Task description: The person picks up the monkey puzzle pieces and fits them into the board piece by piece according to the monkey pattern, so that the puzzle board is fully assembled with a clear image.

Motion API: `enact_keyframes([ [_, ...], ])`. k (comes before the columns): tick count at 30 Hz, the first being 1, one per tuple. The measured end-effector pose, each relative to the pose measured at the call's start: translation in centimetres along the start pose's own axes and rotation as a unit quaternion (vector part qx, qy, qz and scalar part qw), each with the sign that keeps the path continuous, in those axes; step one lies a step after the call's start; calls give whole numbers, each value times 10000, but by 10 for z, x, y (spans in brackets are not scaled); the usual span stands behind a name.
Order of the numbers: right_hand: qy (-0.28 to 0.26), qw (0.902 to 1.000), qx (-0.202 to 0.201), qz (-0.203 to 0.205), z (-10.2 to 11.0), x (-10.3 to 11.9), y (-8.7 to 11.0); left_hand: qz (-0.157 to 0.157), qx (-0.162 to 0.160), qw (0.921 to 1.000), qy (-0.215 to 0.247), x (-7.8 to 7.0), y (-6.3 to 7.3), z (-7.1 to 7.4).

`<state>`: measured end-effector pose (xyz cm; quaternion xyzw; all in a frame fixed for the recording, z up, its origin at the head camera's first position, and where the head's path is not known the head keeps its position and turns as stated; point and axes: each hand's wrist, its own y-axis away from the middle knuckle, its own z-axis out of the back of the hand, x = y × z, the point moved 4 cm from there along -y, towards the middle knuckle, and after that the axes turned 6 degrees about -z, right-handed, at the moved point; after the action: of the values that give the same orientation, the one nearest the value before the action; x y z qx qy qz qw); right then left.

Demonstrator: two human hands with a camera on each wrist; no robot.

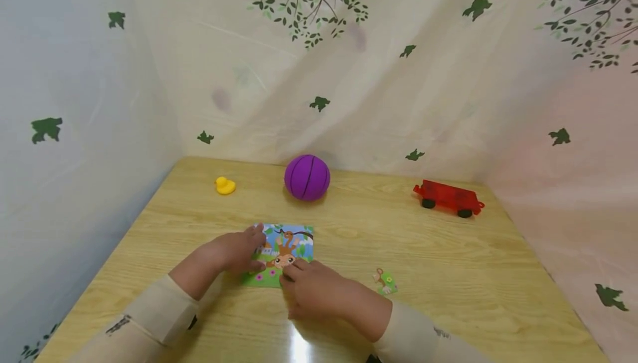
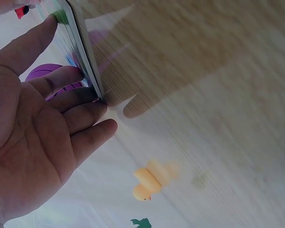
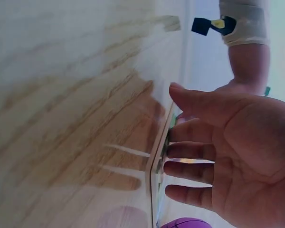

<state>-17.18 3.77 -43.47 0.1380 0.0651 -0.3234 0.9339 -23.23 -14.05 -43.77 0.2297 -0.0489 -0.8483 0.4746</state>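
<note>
A flat square picture puzzle (image 1: 302, 244) with a monkey hanging from a branch lies on the table. My left hand (image 1: 243, 249) rests along its left side, fingertips on the picture; in the left wrist view, the thumb (image 2: 35, 42) touches the green part. My right hand (image 1: 316, 290) covers the lower right corner, its fingertips pressing on the picture near the monkey's face. The right wrist view shows those fingers (image 3: 190, 172) nearly straight at the board's edge (image 3: 154, 171). To the right lies a loose puzzle piece (image 1: 385, 281) with a brown and green print.
Behind the puzzle sits a purple ball (image 1: 307, 178) with black lines. A yellow toy duck (image 1: 225, 186) stands at the back left, and a red toy wagon (image 1: 447, 197) with black wheels at the back right. Leaf-printed cloth (image 1: 279, 113) hangs around the wooden table (image 1: 448, 274).
</note>
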Motion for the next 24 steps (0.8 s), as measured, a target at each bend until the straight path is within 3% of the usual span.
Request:
enact_keyframes([
  [4, -435, 9987, -193, 177, 1, -7, 10, 46, 16, 9999, 88, -1, 1, 1],
  [7, -1081, 9936, -324, 110, -3, -23, 22, 72, 35, 9998, 177, -3, 3, 2],
  [12, -1909, 9790, -195, -688, -10, -67, 52, 116, 52, 9997, 193, -4, 3, 1],
  [17, -2339, 9557, 237, -1769, -20, -113, 87, 75, -17, 9999, 143, -5, 1, 2],
  [20, -2416, 9425, 570, -2237, -29, -126, 105, 23, 12, 9999, 148, -4, 1, 1],
  [24, -2630, 9295, 849, -2443, -44, -129, 118, 70, 130, 9998, 117, -2, -1, -2],
])
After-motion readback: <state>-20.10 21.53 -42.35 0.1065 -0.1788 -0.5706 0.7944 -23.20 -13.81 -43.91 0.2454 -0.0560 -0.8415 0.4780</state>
